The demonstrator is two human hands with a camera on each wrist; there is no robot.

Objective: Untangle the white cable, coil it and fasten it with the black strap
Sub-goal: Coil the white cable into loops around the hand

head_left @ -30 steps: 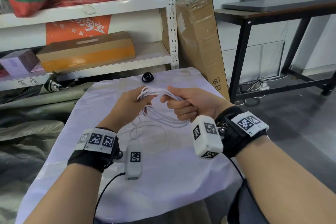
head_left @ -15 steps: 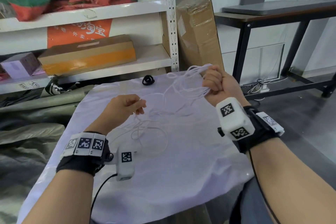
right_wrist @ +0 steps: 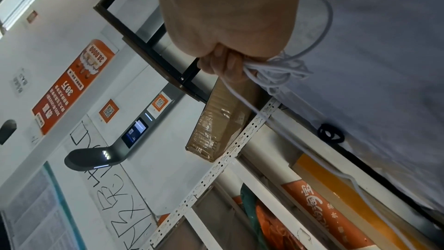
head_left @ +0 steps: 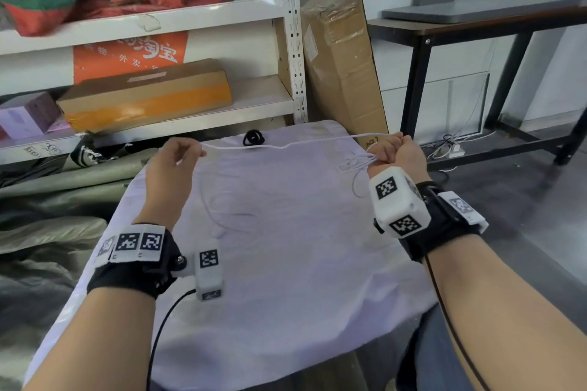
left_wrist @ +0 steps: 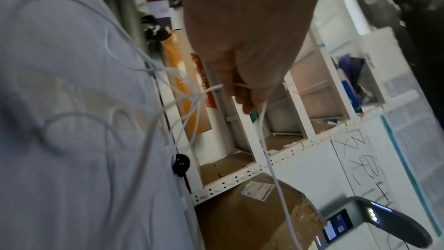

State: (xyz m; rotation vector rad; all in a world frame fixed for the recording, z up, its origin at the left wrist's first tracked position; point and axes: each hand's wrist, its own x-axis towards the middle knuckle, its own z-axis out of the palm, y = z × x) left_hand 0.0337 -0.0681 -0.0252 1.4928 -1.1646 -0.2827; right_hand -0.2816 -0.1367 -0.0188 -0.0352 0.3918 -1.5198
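The white cable (head_left: 317, 142) is thin, light and limp: 1 stretch runs almost taut above the counter (head_left: 286, 263), from the left hand (head_left: 173, 165) at about 10 o'clock to the right hand (head_left: 397, 152) at about 2 o'clock, while slack loops lie on the cloth beneath. The left hand pinches a single strand between thumb and fingers (left_wrist: 242, 94); the right hand is curled round a bunched tangle of several turns (right_wrist: 271, 71). It probably springs back and snags on itself, so steady tension and a grip near each crossing should serve best. The black strap (head_left: 253, 138) lies untouched at 12 o'clock near the counter's far edge, soft and easily pinched by 1 end.
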